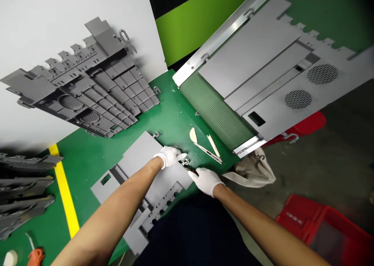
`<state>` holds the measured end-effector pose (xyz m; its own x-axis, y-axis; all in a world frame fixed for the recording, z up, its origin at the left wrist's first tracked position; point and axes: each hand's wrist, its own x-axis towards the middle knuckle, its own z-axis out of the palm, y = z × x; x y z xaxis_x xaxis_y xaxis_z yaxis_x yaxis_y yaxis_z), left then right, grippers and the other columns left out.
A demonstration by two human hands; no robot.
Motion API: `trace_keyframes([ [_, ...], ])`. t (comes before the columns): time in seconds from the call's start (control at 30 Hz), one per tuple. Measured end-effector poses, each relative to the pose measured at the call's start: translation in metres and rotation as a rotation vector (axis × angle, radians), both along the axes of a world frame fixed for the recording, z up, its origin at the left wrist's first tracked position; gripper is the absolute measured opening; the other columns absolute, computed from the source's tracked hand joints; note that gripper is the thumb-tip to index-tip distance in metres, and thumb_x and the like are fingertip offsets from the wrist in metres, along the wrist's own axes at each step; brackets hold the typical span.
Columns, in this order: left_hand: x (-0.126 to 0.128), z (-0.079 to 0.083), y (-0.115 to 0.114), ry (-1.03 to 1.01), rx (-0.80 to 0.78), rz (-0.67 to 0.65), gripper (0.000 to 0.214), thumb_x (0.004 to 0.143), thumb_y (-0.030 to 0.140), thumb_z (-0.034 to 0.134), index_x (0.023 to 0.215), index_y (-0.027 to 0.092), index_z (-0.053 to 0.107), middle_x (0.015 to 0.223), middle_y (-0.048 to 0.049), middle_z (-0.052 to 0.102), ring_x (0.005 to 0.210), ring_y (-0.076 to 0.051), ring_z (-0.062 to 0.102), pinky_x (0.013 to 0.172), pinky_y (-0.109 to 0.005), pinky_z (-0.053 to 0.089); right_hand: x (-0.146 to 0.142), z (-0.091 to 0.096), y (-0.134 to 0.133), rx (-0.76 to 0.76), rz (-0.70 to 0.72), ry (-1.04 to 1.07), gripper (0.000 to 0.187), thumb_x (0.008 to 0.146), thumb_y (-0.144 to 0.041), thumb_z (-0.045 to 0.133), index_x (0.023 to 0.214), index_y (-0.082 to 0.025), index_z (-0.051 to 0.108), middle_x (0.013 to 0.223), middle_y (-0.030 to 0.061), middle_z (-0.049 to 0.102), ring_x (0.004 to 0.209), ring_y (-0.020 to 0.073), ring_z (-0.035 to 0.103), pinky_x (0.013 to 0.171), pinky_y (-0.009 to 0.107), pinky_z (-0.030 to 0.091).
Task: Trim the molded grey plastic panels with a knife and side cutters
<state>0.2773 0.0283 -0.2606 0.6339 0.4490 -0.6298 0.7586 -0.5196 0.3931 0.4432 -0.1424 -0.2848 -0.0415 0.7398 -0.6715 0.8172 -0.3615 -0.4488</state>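
A flat grey plastic panel (146,156), with slots and a row of round notches, lies on the green tabletop in front of me. My left hand (169,156), in a white glove, is closed at the panel's far right edge, its fingertips beside a small hook-shaped tab (185,161). In my gloved right hand (207,181) is a small plier-like tool (190,169) with a dark tip and a bit of red. Its tip meets the panel's edge just below that tab; the handles are mostly hidden in my palm.
Another grey panel (117,86) leans against the white wall at left. One more (263,75) rests on a green conveyor belt (216,106). Cream-coloured scraps (208,153) lie beyond my hands. Stacked panels (26,188), an orange-handled tool (36,256) and a red bin (327,227) flank me.
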Motion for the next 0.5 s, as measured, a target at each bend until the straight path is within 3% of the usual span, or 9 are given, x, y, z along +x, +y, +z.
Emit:
trace_keyframes([
  [0.17, 0.017, -0.008, 0.003, 0.172, -0.147, -0.072, 0.071, 0.093, 0.072, 0.030, 0.084, 0.020, 0.076, 0.093, -0.0141, 0.076, 0.086, -0.028, 0.068, 0.089, -0.040, 0.046, -0.007, 0.001, 0.009, 0.033, 0.029, -0.031, 0.069, 0.096, -0.069, 0.025, 0.102, -0.017, 0.069, 0.103, 0.0198, 0.075, 0.097, 0.0349, 0.071, 0.083, 0.044, 0.050],
  [0.37, 0.032, -0.021, 0.001, 0.139, -0.242, -0.099, 0.068, 0.089, 0.074, 0.042, 0.086, 0.015, 0.076, 0.078, -0.0079, 0.072, 0.069, -0.017, 0.060, 0.077, -0.031, 0.045, -0.007, 0.008, 0.015, 0.039, 0.086, -0.043, 0.076, 0.097, -0.069, 0.021, 0.102, -0.010, 0.070, 0.093, 0.0250, 0.074, 0.091, 0.0377, 0.073, 0.079, 0.046, 0.053],
  [0.5, 0.045, -0.036, -0.002, 0.184, -0.271, -0.048, 0.058, 0.080, 0.072, 0.060, 0.075, 0.017, 0.075, 0.075, -0.0088, 0.073, 0.069, -0.018, 0.060, 0.073, -0.029, 0.047, -0.011, 0.016, 0.013, 0.078, 0.129, -0.101, 0.069, 0.100, -0.061, 0.023, 0.104, -0.008, 0.069, 0.090, 0.0228, 0.075, 0.088, 0.0351, 0.074, 0.077, 0.043, 0.055],
])
